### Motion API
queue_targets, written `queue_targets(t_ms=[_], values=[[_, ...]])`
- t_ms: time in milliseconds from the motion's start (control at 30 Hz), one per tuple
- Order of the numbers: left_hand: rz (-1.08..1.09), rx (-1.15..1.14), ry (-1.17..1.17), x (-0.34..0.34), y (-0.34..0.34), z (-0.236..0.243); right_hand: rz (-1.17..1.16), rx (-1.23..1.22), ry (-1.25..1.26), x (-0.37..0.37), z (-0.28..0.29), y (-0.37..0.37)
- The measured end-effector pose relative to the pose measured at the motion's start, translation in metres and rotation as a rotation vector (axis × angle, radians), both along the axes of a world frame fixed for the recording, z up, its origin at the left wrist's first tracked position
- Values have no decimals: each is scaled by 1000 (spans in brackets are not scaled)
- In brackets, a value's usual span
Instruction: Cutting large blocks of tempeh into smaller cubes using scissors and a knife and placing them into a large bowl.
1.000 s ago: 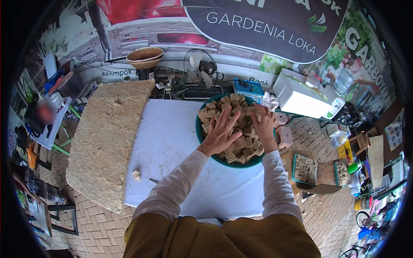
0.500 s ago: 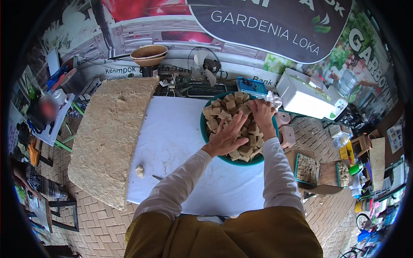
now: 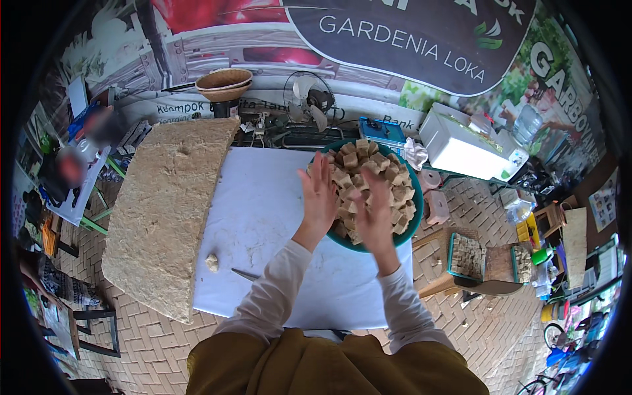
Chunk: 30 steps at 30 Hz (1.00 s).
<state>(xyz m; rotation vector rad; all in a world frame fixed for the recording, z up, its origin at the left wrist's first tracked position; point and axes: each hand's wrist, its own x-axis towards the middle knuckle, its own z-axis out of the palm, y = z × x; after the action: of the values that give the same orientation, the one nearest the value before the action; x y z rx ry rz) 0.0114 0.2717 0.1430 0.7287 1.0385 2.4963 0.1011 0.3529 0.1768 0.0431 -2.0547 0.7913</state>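
Note:
A round green basin [image 3: 419, 214] heaped with brown, rough-cut cubes [image 3: 395, 174] stands toward the right side of the white-covered table [image 3: 250, 197]. At its left rim, my left hand [image 3: 319, 201] is raised with the fingers stretched upward and nothing in it. My right hand [image 3: 374, 214] hovers over the front of the heap, fingers apart and somewhat blurred, also empty. Both palms partly hide the cubes behind them. To the left lies a big, flat, pale brown slab [image 3: 164, 210] with a rough surface. A small pale lump [image 3: 212, 263] and a knife-like blade [image 3: 245, 273] rest near it.
Behind the table are a fan [image 3: 309, 99], woven bowls [image 3: 224, 82], a blue device [image 3: 382, 130] and a white box [image 3: 461, 145]. On the right, green trays of cubes [image 3: 467, 255] sit on a chair. People are at the far left.
Both hands have come off the heap toward me. The left moved left to the basin's rim, and the right drew back from the far right of the heap. More cubes now show.

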Motion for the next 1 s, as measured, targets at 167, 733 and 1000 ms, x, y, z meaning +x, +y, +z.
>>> queue_targets(t_ms=[167, 733, 1000], values=[[-367, 391, -560, 31, -65, -10, 251, 199, -318, -18, -33, -54], [-270, 180, -654, 5, -195, -85, 12, 196, -854, -68, -135, -120], [147, -559, -170, -4, -237, -85, 413, -639, -517, -54, -113, -169]])
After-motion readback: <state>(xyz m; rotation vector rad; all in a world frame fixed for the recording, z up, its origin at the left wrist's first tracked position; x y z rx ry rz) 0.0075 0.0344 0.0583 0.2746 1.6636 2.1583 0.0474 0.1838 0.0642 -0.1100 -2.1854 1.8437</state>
